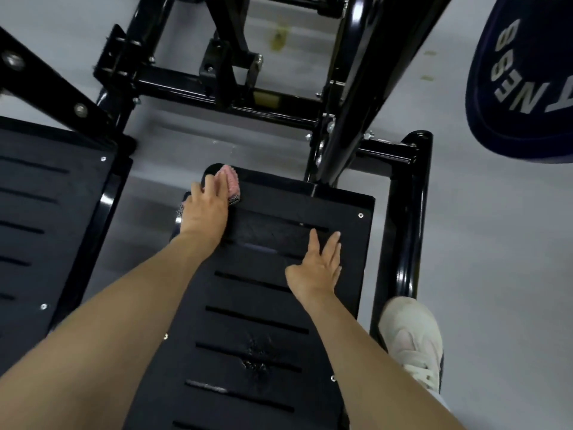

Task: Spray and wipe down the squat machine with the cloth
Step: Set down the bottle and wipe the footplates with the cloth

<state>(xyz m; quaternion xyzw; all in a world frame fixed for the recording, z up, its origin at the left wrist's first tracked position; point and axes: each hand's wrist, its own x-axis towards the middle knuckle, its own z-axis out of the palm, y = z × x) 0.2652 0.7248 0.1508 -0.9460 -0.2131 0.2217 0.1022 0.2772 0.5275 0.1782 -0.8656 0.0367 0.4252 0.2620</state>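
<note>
Forearms [130, 321] over footplate [235, 293]; L hand [204, 212] grip round pink cloth [231, 181] at far-left edge; R hand [316, 268] flat, open-fingered, mid-plate.

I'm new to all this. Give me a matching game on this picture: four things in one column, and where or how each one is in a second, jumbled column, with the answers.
Things
1. pink cloth
2. right hand
3. white shoe
4. weight plate

Places or states
A. upper right of the view, dark blue with pale letters
B. fingers spread, lying flat on the black foot plate
C. lower right, just beside the machine's black frame tube
D. under the left hand, at the foot plate's far left corner

Pairs: 1-D, 2-B, 3-C, 4-A
</note>
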